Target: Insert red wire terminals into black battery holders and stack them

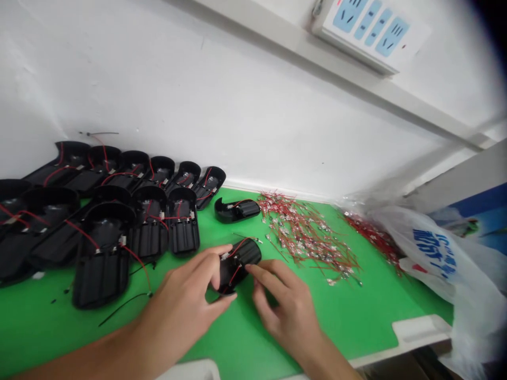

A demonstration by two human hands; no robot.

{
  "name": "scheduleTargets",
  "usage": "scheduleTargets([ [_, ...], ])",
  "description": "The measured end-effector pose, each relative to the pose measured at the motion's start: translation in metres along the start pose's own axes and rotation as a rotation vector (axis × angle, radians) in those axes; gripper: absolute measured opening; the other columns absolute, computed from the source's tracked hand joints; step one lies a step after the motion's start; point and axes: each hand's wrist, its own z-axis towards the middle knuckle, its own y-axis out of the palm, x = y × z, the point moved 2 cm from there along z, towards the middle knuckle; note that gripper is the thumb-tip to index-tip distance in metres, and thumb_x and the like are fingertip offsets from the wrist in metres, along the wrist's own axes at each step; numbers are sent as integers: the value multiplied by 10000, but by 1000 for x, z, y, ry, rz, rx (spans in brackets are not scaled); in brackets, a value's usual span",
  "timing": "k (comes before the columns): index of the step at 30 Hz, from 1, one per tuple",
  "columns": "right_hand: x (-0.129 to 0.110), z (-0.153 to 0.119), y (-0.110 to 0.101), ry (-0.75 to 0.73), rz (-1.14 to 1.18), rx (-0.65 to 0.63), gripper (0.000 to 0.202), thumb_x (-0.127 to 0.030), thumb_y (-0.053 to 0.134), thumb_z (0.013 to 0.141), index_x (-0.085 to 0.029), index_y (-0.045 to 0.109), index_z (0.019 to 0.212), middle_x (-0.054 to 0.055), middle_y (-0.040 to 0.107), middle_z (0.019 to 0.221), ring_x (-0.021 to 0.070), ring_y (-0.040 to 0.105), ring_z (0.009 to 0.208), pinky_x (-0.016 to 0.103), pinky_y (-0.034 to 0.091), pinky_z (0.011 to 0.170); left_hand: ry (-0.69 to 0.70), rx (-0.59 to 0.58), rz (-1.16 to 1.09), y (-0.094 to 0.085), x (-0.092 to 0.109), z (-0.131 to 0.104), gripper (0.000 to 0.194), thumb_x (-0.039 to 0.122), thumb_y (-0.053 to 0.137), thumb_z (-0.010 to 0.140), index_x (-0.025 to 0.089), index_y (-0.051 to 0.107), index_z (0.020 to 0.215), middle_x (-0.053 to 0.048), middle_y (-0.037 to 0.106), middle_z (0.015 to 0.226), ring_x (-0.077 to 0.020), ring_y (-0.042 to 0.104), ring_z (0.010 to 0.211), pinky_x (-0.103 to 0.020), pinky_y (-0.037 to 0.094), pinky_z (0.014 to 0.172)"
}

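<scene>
My left hand (184,301) grips a black plastic battery housing (247,255), fingers along its far side and thumb along the near edge. Its open side faces up, showing red wires (236,274) and small metal contacts. My right hand (287,303) is closed at the housing's right side, index fingertip touching near the middle contacts. Whatever sits between those fingertips is too small to make out. Behind lies another black housing (237,210), tipped on its side.
Rows of similar black housings with red wires (103,269) cover the left of the green table (356,327). A heap of red wires with metal tabs (307,232) lies to the right, beside a white plastic bag (431,253). A wall (198,89) and power strip (368,31) stand behind.
</scene>
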Motion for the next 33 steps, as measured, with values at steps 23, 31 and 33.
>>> scheduleTargets([
  [23,-1,1,0,-175,-175,-139,299,-100,524,1009,-59,600,1295,127,700,956,217,610,824,349,598,714,-81,-50,-56,-1,1,0,449,114,771,781,250,342,766,11,697,1293,-206,702,1151,-298,556,822],
  [31,-1,2,3,-205,-179,-152,319,-92,520,985,-54,610,1289,130,693,940,232,621,815,368,615,706,-124,-87,-110,-2,0,2,430,91,754,778,246,353,758,-9,680,1310,-222,668,1210,-335,546,919],
  [33,2,2,3,-180,-119,-136,336,-86,507,976,-81,617,1294,126,690,969,228,635,838,361,619,727,-141,-103,-113,-2,0,1,421,87,744,779,246,355,761,-16,670,1326,-230,665,1213,-356,545,939],
])
